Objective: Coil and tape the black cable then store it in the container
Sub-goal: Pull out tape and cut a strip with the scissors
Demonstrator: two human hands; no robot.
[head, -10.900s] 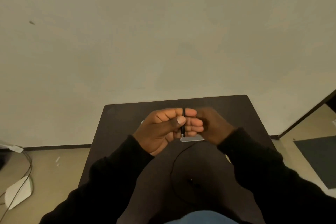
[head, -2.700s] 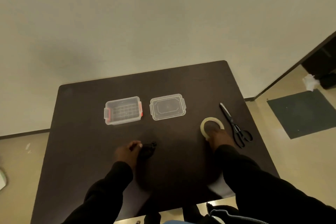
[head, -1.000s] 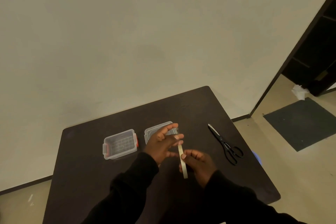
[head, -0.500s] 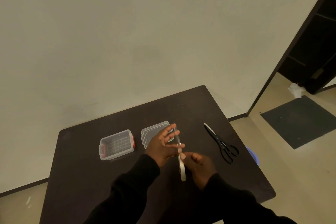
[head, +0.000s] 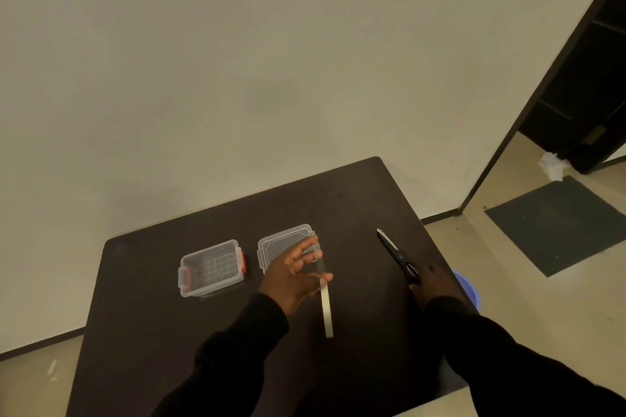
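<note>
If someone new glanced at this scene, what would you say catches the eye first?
Most striking is the left hand raised over the middle of the dark table, holding a roll of tape edge-on with a clear strip pulled from it. To the right, the right hand rests on the handles of the black scissors. Behind the left hand lie an open clear container with red latches and its separate lid.
</note>
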